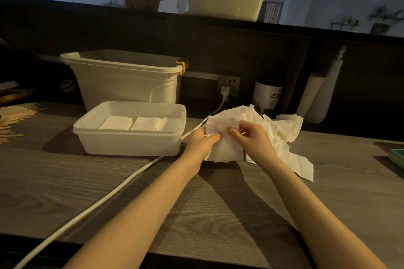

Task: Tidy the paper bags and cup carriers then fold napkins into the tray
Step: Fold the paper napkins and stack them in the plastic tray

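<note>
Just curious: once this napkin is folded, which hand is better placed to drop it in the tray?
Probably the left hand: it grips the napkin on the side next to the tray.

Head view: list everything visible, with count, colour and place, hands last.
tray: one, white, counter left of centre
folded napkins: about three, white, inside tray
loose napkins: pile, white, counter right of tray
napkin: one, white, held in both hands
bin: one, cream, behind tray
cable: one, white, across counter to wall socket
canister: one, white with dark lid, against back wall
wooden sticks: many, tan, far left
left hand: pinches napkin
right hand: pinches napkin
</note>
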Demonstrator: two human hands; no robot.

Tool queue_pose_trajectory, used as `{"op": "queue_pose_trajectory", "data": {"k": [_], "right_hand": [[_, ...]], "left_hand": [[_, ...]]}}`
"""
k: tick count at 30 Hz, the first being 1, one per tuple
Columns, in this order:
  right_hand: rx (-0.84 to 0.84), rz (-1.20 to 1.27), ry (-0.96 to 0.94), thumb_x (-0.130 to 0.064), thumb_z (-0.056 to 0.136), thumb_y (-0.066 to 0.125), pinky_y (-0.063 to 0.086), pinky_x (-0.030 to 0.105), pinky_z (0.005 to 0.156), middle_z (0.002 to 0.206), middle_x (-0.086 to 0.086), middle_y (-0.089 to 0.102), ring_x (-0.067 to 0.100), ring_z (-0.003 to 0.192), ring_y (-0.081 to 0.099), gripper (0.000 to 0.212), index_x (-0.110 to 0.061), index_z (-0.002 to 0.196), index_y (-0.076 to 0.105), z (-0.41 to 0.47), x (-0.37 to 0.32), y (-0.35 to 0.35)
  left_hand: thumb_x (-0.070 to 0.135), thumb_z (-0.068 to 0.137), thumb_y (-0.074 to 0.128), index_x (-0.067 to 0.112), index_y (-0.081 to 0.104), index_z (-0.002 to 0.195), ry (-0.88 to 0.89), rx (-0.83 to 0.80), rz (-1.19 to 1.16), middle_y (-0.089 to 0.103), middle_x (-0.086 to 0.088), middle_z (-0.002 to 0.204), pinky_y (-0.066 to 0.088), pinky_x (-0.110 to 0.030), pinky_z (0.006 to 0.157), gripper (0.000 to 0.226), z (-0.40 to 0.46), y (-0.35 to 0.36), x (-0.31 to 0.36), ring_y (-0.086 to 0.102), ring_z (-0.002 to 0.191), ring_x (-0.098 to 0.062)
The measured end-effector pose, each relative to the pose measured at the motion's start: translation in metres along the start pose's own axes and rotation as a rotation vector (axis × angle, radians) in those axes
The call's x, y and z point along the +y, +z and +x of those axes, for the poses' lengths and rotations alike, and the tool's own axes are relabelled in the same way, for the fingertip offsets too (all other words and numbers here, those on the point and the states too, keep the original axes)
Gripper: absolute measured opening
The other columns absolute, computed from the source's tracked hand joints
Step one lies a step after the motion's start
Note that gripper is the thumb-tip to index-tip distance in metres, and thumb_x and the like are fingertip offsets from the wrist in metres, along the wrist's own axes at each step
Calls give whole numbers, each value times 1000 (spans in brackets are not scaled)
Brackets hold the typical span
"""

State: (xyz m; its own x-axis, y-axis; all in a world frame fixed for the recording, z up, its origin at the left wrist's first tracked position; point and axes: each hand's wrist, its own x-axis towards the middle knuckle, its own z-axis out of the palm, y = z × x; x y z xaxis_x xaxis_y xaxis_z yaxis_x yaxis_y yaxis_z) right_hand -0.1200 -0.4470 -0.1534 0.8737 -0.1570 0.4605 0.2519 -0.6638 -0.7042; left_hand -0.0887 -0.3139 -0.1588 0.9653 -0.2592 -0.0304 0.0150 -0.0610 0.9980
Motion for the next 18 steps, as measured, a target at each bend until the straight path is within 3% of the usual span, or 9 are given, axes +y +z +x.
{"op": "queue_pose_trajectory", "data": {"k": [2,5,8,13,16,18], "right_hand": [[26,78,79,-28,92,58,44,22,66,77,-5,58,13,78,57,15,-20,79,60,0,2,0],[50,195,196,-30,91,59,48,24,65,85,-1,63,16,85,61,14,-17,86,62,0,3,0],[38,262,262,-31,90,59,54,28,69,88,-3,62,15,85,62,11,-22,85,59,-2,2,1],[22,199,271,-33,90,59,48,22,58,81,-4,60,12,76,60,16,-22,79,58,-3,0,3],[29,205,267,-32,89,61,46,22,57,74,-3,59,12,70,58,19,-19,75,59,-2,2,4],[25,205,282,-33,88,62,45,23,59,73,-1,59,13,71,57,20,-18,75,60,-3,2,6]], "left_hand": [[23,93,54,12,53,120,17,-29,-4,58,1,100,51,-34,83,29,0,0,0,57,102,-20],[26,97,47,13,52,119,-3,-49,-76,58,3,94,52,-31,77,26,1,1,2,58,90,-15],[30,99,40,15,47,125,-65,-32,-169,57,-1,103,51,-30,77,30,-1,2,4,57,94,-17],[39,97,41,20,47,123,-145,-40,-300,58,-4,107,52,-35,78,33,-1,2,5,59,95,-21],[30,92,55,19,45,131,-76,-95,-153,57,-6,119,51,-40,89,43,1,2,1,56,107,-23],[20,89,60,19,43,134,-11,-116,-45,56,-1,120,50,-36,88,48,1,3,-1,54,108,-18]]}}
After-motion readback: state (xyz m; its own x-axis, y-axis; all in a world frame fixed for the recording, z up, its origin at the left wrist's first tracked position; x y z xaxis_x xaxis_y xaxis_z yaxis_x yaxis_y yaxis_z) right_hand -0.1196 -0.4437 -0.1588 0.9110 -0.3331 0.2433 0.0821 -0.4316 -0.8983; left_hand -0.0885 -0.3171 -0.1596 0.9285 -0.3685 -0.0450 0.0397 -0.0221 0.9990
